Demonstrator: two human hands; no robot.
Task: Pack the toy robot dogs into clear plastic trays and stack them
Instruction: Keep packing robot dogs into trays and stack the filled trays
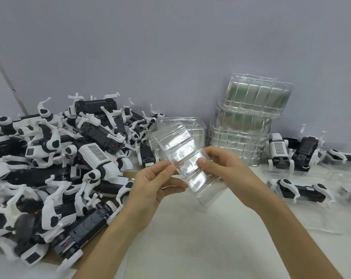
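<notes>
Both hands, left hand [150,185] and right hand [229,172], pinch an empty clear tray [187,156] at frame centre. A few packed dogs [299,191] lie at right; the large dog pile [55,158] at left remains unpacked.

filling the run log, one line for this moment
left hand | right hand | both hold empty clear tray | toy dogs piled left

**Black, white and see-through**

The toy robot dogs [55,158] at left are black and white, flecked with small red spots; one white body shows a grey dotted grille. The centre tray [182,158] is colourless. The stack of trays [249,121], upper right, tints green. Wall [150,47] pale lilac-grey, surface [190,238] off-white.
</notes>
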